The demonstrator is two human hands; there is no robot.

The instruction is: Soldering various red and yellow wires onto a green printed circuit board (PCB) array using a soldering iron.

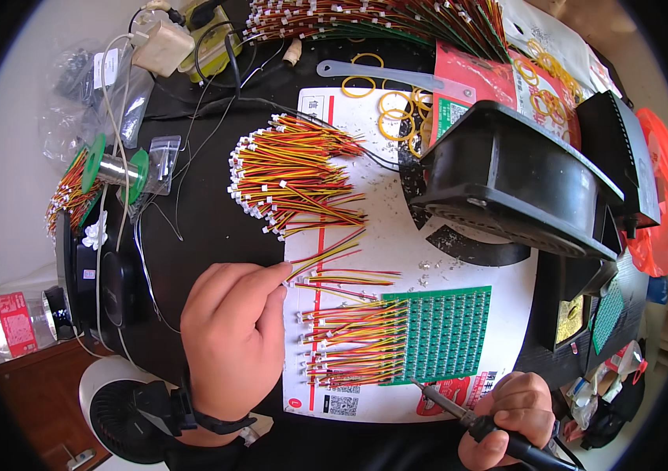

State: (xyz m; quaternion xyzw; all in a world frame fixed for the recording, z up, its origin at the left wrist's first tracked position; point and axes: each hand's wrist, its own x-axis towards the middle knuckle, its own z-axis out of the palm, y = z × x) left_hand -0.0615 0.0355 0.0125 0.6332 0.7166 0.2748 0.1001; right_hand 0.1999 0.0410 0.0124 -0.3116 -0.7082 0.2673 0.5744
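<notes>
My left hand (230, 337) is closed in a pinch at the white-connector end of some thin red, yellow and black wire leads (328, 254), whose loose ends fan out to the right. In my right hand (521, 407) is a soldering iron (450, 405), its tip by the lower edge of a green circuit board panel (452, 334). A row of connector wires (354, 345) runs out from the panel's left edge. Just above it, a few separate leads (350, 280) lie on the white printed sheet (499, 345). Farther up is a big pile of similar leads (295, 173).
A black fan unit (507, 177) stands on the right, with a gold-filled box (572, 320) below it. Solder wire on a green spool (118, 171) sits at left, near black cables. Rubber bands (395, 124) and a large wired bundle (373, 20) lie at the back.
</notes>
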